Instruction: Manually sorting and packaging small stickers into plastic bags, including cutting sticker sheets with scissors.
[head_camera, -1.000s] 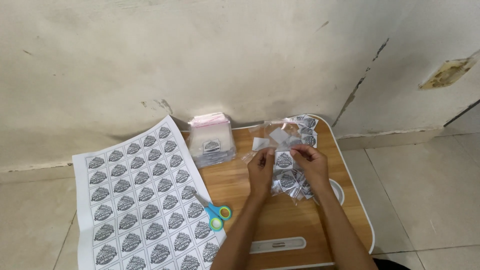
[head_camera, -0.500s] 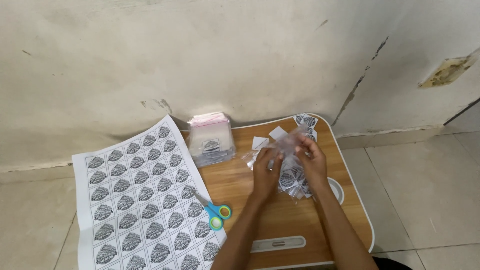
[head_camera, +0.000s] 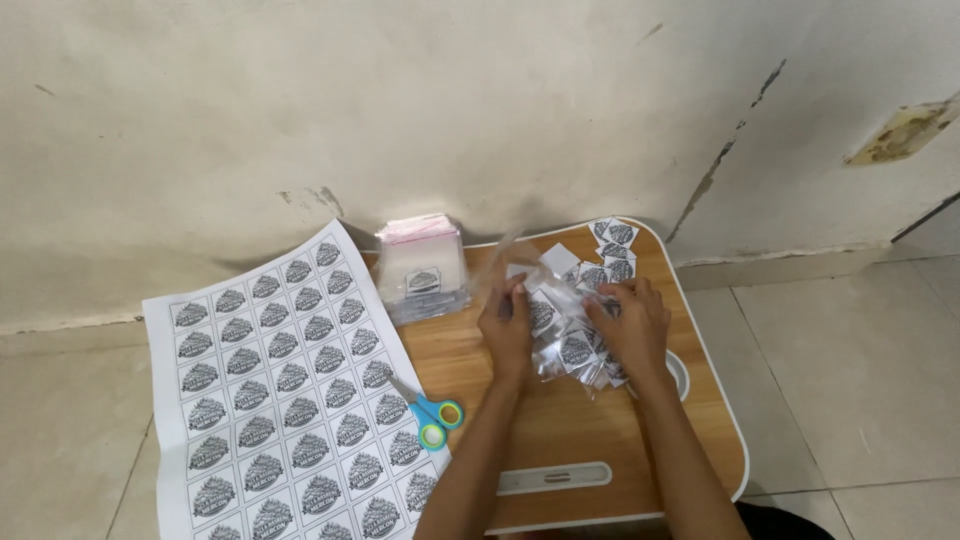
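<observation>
Both hands, the left hand (head_camera: 508, 325) and the right hand (head_camera: 630, 328), pinch a clear bag (head_camera: 552, 315) with bent fingers; the cut stickers (head_camera: 580, 350) underneath might slide off the small table (head_camera: 560, 420).

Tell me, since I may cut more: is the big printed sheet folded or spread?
Spread: the sheet lies flat, all label rows showing, scissors on its edge.

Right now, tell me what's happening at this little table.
A person sits at a small wooden lap table by a wall. The left hand and right hand work together on a clear plastic sleeve over a pile of cut-out square stickers. A large uncut sticker sheet hangs off the table's left side, with blue-handled scissors beside it and a stack of clear bags behind.
</observation>
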